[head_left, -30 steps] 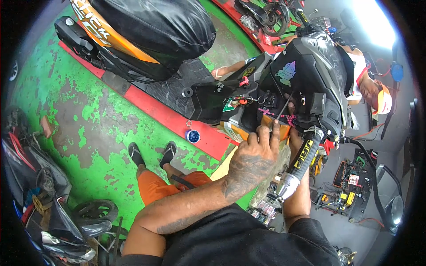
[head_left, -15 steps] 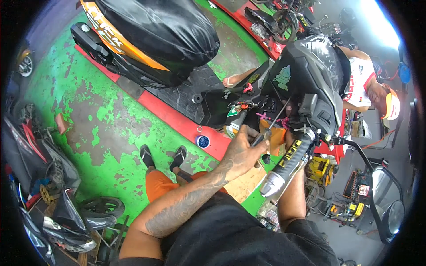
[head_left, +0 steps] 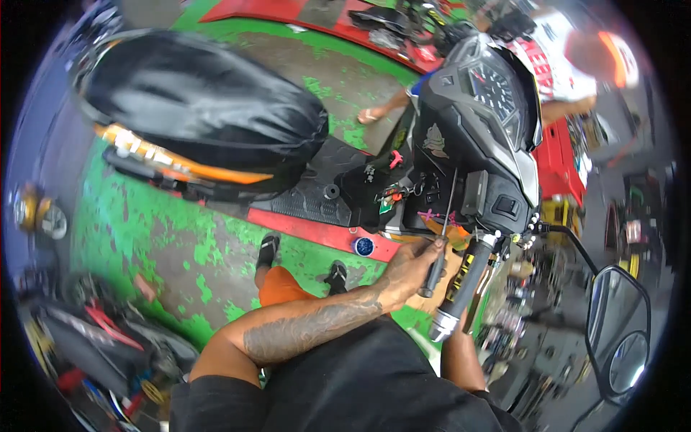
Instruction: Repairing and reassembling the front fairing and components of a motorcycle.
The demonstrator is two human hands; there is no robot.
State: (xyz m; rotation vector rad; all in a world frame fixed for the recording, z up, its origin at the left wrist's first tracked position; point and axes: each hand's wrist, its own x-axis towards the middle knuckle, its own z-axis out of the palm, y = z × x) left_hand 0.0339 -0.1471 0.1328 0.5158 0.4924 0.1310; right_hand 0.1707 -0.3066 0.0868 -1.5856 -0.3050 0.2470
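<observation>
My left hand [head_left: 412,269], on the tattooed arm, is closed around the dark handle of a long-shafted screwdriver [head_left: 433,275]. Its thin shaft points away from me, toward the scooter's front panel [head_left: 430,173], beside the handlebar; I cannot tell whether the tip touches anything. Just right of that hand is the scooter's black handlebar grip [head_left: 468,282] with yellow lettering and a silver end. My right forearm [head_left: 461,356] reaches up beneath the grip, which hides the hand and its fingers. Pink levers or brackets [head_left: 437,216] and a key with a tag [head_left: 392,194] sit around the front panel.
A black scooter seat [head_left: 201,101] lies to the left, above a dark footboard [head_left: 309,198]. A small tub of blue bits [head_left: 363,247] stands on the red platform edge [head_left: 302,229]. Another person [head_left: 554,61] is beyond the dashboard. A mirror [head_left: 620,331] juts out at right.
My view has swung, so the scooter sits differently in the picture. The screwdriver stands more upright, its handle now showing below my left hand. The other person's head appears higher.
</observation>
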